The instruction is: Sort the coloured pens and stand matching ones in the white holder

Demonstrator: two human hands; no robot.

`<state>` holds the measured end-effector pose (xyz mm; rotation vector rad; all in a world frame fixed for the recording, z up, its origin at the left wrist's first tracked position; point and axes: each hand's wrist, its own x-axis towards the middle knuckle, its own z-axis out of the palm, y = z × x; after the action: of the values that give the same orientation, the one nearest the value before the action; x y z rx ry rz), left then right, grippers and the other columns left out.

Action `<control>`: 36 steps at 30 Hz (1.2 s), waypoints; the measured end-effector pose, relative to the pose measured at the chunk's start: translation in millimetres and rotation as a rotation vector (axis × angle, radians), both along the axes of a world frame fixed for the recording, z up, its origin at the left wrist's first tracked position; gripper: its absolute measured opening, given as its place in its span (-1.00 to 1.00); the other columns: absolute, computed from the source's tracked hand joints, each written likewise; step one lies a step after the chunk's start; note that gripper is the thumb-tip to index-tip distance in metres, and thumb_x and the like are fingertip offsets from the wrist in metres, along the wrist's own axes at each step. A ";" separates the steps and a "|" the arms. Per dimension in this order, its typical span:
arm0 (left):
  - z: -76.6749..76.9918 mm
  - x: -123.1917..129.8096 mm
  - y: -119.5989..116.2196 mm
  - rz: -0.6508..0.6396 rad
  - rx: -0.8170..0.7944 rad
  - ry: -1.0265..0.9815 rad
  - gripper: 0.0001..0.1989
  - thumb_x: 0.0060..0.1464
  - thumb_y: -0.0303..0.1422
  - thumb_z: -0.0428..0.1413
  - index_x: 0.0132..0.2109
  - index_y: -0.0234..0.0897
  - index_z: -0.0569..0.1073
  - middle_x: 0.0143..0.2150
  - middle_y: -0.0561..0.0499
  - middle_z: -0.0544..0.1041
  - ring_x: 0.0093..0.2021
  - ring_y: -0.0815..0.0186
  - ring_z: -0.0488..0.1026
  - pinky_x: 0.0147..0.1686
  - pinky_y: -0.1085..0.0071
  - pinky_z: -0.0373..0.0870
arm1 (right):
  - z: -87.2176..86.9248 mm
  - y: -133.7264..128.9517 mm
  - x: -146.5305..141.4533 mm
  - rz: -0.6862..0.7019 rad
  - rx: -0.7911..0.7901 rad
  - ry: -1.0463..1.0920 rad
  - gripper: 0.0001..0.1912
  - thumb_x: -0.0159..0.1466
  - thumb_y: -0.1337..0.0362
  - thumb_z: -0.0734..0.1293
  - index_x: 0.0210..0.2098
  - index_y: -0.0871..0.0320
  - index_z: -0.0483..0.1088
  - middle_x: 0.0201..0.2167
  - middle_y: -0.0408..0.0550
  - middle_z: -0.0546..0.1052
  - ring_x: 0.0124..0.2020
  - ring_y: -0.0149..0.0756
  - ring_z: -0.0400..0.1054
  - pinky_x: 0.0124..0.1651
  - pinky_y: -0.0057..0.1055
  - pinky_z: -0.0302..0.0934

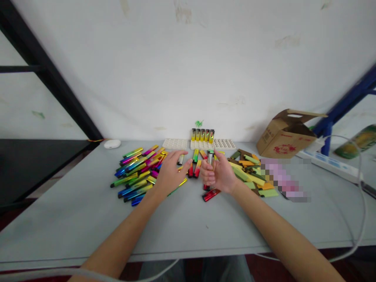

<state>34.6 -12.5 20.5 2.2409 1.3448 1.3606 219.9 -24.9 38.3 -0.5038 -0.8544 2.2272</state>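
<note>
My right hand is closed around a lighter, held upright with its metal top showing above the fingers. The lower part of that lighter is mostly hidden by the fingers. My left hand is over the right edge of a pile of shiny multicoloured lighters, thumb and forefinger apart. A silvery lighter top shows between them, and I see no grip on it. Red and green lighters lie between my hands. A red lighter lies just below my right hand.
Several yellow lighters stand in a white holed tray by the wall, with similar trays beside it. Green, yellow and orange lighters lie at right. Beyond are a cardboard box, a power strip and a white case.
</note>
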 end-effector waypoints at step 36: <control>-25.6 -11.1 6.4 0.042 0.014 0.392 -0.68 0.22 -0.24 -0.03 -0.06 -0.36 0.47 -0.03 -0.22 0.48 0.03 0.07 0.39 0.07 0.09 0.33 | -3.9 11.7 6.6 -0.184 0.070 -0.231 -0.63 0.21 0.04 0.00 -0.61 0.11 0.02 -0.70 -0.31 -0.07 -0.70 -0.53 -0.31 -0.67 -0.56 -0.34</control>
<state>23.5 -6.0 -5.1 2.5988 1.5057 0.9735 226.5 -13.1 34.4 -0.7849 -0.9590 1.9902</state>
